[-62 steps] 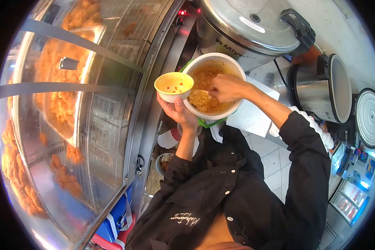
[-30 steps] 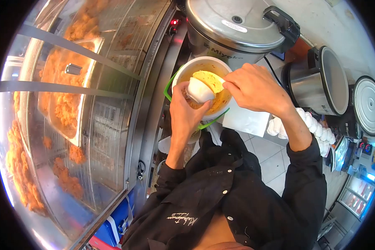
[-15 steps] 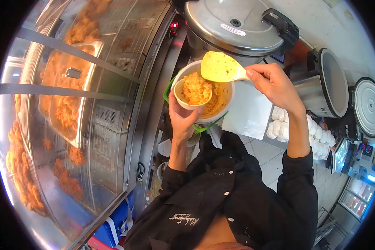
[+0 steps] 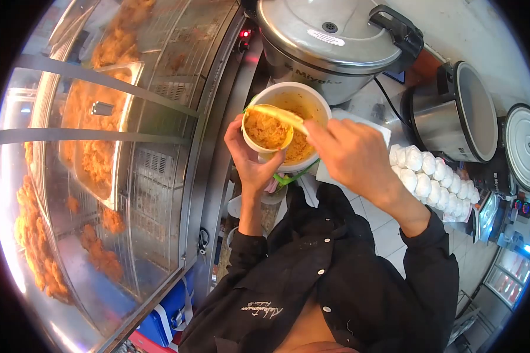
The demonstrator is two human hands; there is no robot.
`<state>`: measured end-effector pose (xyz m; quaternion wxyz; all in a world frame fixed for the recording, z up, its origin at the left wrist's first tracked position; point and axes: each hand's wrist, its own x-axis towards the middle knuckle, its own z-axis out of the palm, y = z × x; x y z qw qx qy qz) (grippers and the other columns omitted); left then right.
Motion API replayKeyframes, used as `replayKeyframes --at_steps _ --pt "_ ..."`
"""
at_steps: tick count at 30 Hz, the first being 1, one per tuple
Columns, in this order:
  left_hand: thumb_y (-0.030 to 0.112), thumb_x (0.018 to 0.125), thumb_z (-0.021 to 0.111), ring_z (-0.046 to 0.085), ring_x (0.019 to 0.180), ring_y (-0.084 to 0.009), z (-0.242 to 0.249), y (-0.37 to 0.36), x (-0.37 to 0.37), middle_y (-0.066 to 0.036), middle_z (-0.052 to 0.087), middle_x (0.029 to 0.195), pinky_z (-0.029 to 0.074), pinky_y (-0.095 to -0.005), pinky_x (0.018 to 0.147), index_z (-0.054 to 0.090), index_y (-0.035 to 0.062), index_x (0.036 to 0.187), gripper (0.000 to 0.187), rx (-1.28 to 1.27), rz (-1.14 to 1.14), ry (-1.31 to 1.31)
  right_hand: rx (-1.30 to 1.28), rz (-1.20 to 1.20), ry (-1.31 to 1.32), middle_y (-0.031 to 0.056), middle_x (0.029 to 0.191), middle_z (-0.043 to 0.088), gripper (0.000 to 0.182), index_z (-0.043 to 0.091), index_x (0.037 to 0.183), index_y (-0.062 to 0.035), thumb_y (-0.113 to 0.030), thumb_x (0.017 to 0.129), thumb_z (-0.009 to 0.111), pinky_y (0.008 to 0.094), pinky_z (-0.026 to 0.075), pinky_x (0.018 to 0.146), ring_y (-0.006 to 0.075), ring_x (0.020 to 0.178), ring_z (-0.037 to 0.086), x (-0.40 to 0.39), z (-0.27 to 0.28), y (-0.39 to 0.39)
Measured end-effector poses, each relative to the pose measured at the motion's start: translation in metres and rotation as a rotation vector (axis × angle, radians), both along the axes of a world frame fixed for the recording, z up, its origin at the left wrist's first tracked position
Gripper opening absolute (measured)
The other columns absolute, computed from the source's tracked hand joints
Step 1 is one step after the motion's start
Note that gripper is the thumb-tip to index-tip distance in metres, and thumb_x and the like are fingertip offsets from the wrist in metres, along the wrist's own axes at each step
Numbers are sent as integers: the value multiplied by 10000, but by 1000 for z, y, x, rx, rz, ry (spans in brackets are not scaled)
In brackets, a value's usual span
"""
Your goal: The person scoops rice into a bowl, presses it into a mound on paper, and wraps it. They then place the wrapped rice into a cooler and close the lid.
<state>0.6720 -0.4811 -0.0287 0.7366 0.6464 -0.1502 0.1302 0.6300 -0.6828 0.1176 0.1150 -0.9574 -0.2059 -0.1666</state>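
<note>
Small white cup (image 4: pixel 255 144), full of orange rice (image 4: pixel 265 131), over left rim of bucket (image 4: pixel 319 99); left hand (image 4: pixel 250 162) curled round it. Right hand (image 4: pixel 354 156) closed on yellow paddle (image 4: pixel 277 113), blade across cup's mouth. Cooker (image 4: pixel 330 50) just beyond bucket; display case (image 4: pixel 153 194) near, left.

- Black shirt (image 4: pixel 294 276), open-necked, well back from the fingers
- Left sleeve (image 4: pixel 245 253), black, ending behind the left fingers (image 4: pixel 234 140)
- Right sleeve (image 4: pixel 427 253), matching, behind the right fingers (image 4: pixel 325 140)
- White buttons (image 4: pixel 321 272) down the front
- White script lettering (image 4: pixel 262 309), farther from the fingers
</note>
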Motion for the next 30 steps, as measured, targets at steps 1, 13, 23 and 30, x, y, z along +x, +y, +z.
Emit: replayKeyframes --at_steps 1,13,23,30 --pt "-35 668 843 456 1390 -262 1 -2 0 -161 413 1471 389 -417 1175 277 42 1512 1019 22 12 -7 -1 37 19 22 757 606 274 710 1157 -92 -184 899 725 369 500 585 218 684 661 -5 1 1" --pt "-95 858 735 640 1191 -243 -21 12 -12 -155 627 1332 511 -391 1056 513 -47 1383 572 -108 173 82 47 -129 283 144 748 717 169 716 966 -45 -189 885 676 460 539 581 327 719 724 33 -13 -31" --pt "1 909 742 644 1174 -254 -33 -10 2 -154 617 1319 556 -406 1019 479 -15 1378 539 -61 429 -24 -765 3 752 89 1004 787 244 821 1016 -100 -181 801 741 412 589 718 273 888 753 136 -183 67" --pt "-4 891 765 641 1182 -264 -34 -9 1 -151 610 1319 558 -413 1033 468 9 1381 573 -52 495 13 -699 359 703 94 1059 782 291 818 1053 -123 -203 779 761 418 588 761 292 962 745 139 -252 102"
